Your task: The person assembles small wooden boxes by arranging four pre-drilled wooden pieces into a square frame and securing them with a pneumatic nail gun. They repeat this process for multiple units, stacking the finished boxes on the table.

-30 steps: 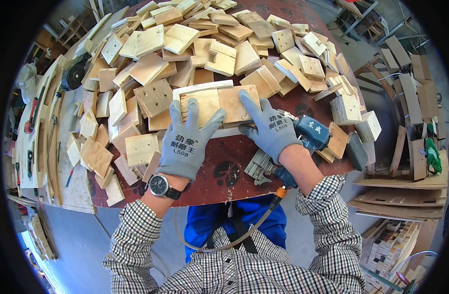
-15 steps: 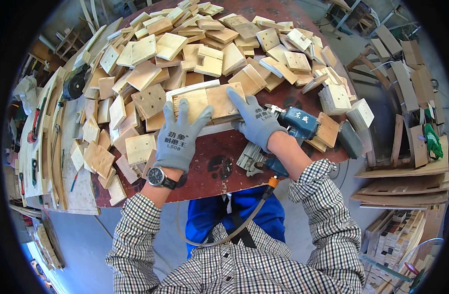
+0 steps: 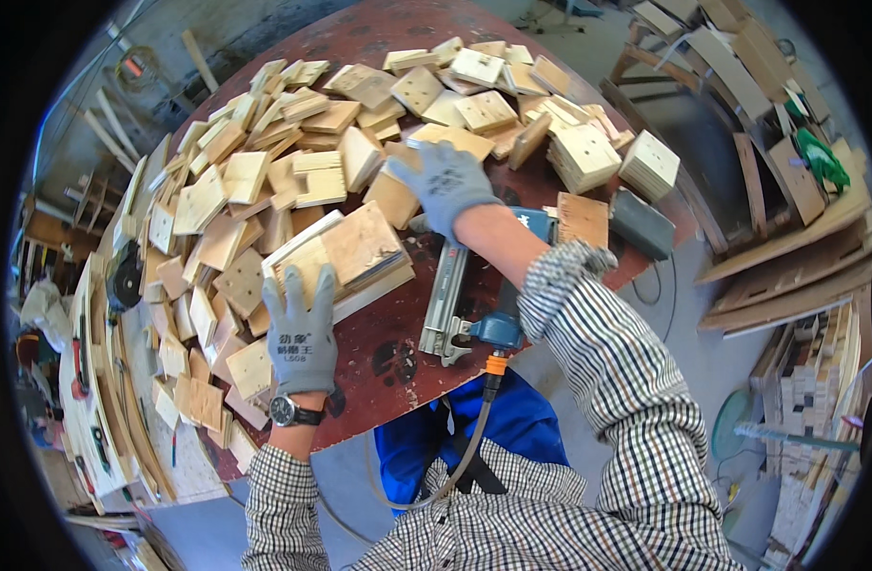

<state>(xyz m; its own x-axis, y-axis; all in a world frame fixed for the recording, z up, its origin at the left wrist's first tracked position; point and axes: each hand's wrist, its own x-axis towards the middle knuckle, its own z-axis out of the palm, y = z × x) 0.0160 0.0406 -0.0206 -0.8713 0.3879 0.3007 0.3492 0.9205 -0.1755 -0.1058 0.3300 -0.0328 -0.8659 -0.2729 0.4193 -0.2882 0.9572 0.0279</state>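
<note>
From my remote post, the scene runs from the left rim, where loose plywood squares point(image 3: 228, 366) litter the round reddish worktop point(image 3: 398, 366). My left hand point(image 3: 301, 328), in a grey knit glove with a wristwatch point(image 3: 293, 412) at the cuff, lies flat and unclenched on the near corner of a stack of plywood boards point(image 3: 350, 255), pinning it rather than gripping it. The stack sits on the worktop just in front of me, left of centre. I judge the boards stiff, light and dry, rough enough not to slip under a glove; the edges look splintery, so the flat faces or the long sides are the places to take hold.

Right of the stack, a blue pneumatic nail gun point(image 3: 474, 309) rests on the worktop with its air hose point(image 3: 460, 457) trailing towards my lap. Above it my right hand point(image 3: 443, 183) reaches far into the heap of wood blocks point(image 3: 426, 90), fingers spread over a block point(image 3: 398, 195); whether they have closed on it I cannot tell.

A second ago both hands were pressed side by side on the stack; the right has since left it.
</note>
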